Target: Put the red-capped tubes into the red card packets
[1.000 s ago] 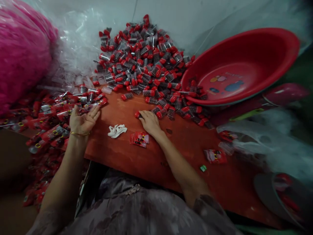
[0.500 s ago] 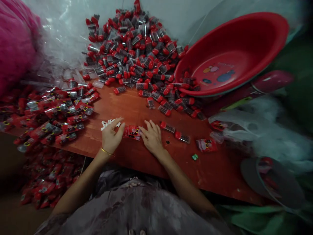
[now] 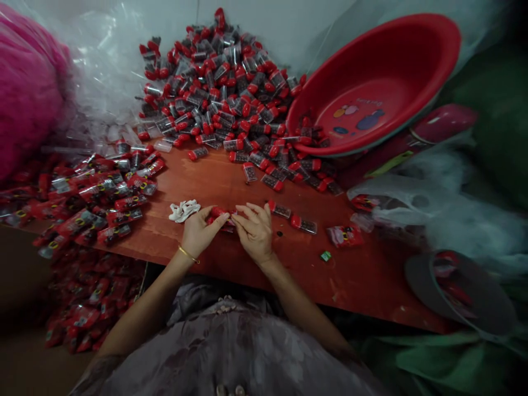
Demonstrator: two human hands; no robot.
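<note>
Between my two hands, low over the front of the table, is a small red printed wrapper (image 3: 218, 212), partly covered by my fingers. My left hand (image 3: 202, 230) pinches its left side with thumb and fingers. At the right side, the thumb and fingertips of my right hand (image 3: 253, 228) close on it. Just left of my left hand lies a crumpled bundle of white strips (image 3: 183, 210). Two clear tubes with red caps and dark contents, one of them a capped tube (image 3: 304, 224), lie to the right of my right hand.
A large heap of red-capped tubes (image 3: 223, 99) covers the back, beside a tilted red basin (image 3: 396, 82). Many red wrapped packs (image 3: 119, 187) pile up on the left. Right of me are a stack of red wrappers (image 3: 345, 236), plastic bags (image 3: 445, 220) and a grey container (image 3: 424, 291).
The red wrapper lay flat on the table between spread hands; now both hands have come together and pinch it. The whole view has shifted slightly.
</note>
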